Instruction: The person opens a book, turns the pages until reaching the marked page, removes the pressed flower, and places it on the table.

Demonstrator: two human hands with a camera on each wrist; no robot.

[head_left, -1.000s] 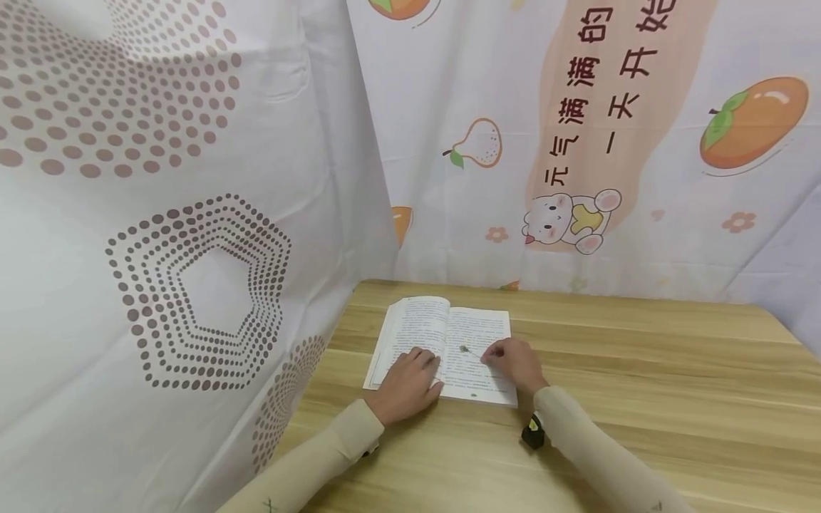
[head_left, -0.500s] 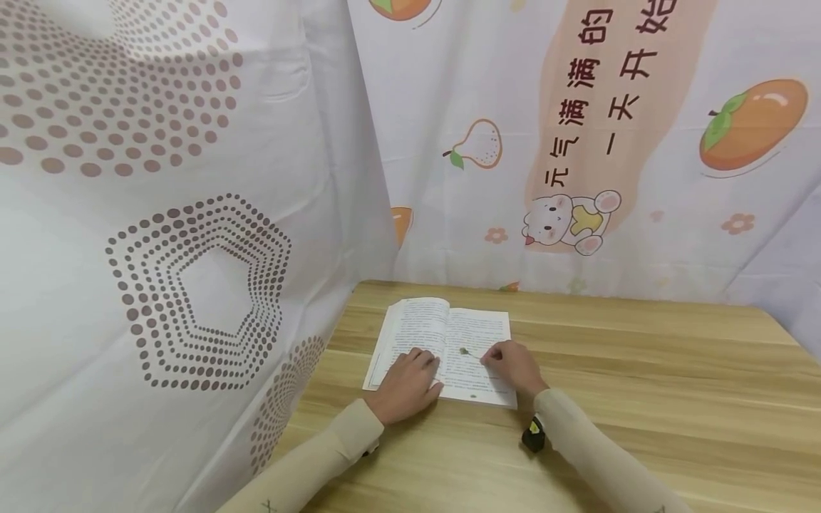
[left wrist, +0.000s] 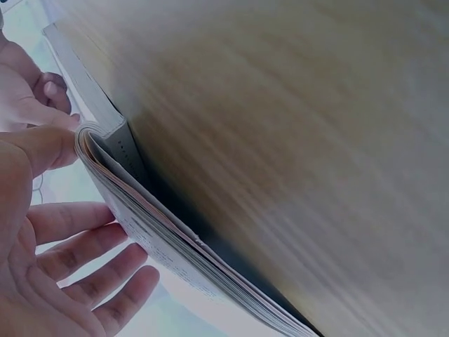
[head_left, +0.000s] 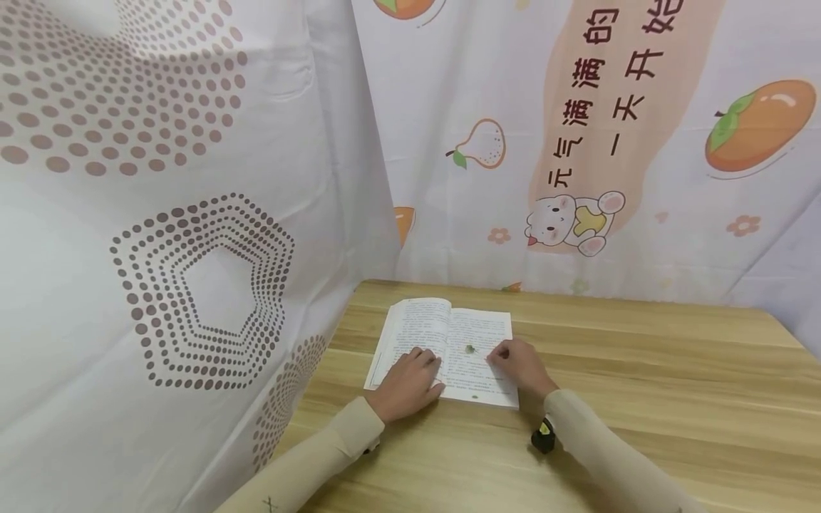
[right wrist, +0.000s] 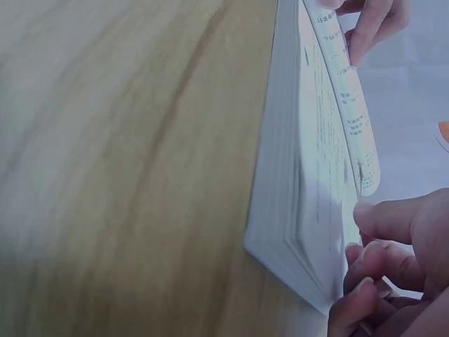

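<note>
An open book [head_left: 477,328] with printed pages lies on the wooden table. On its left page rests my left hand [head_left: 409,385], fingers spread and thumb near the lower edge by the gutter. In the left wrist view, that left hand [left wrist: 63,260] touches the curving pages, its fingers fairly straight. Over the right page, my right hand [head_left: 521,365] pinches the thin stem of a small greenish sprig [head_left: 470,349] between thumb and finger. The sprig's head points left, toward the gutter. In the right wrist view, the right hand [right wrist: 393,267] is curled close by the page; the sprig is hidden there.
The wooden table [head_left: 654,370] stretches to the right of the book. A white curtain with brown dots [head_left: 212,285] hangs along the left, and a fruit-printed cloth [head_left: 449,214] hangs behind the table. A black wrist device [head_left: 543,436] sits under the right sleeve.
My right hand has shifted slightly right, drawing the sprig a little the same way over the page. My left hand stays in place on the book.
</note>
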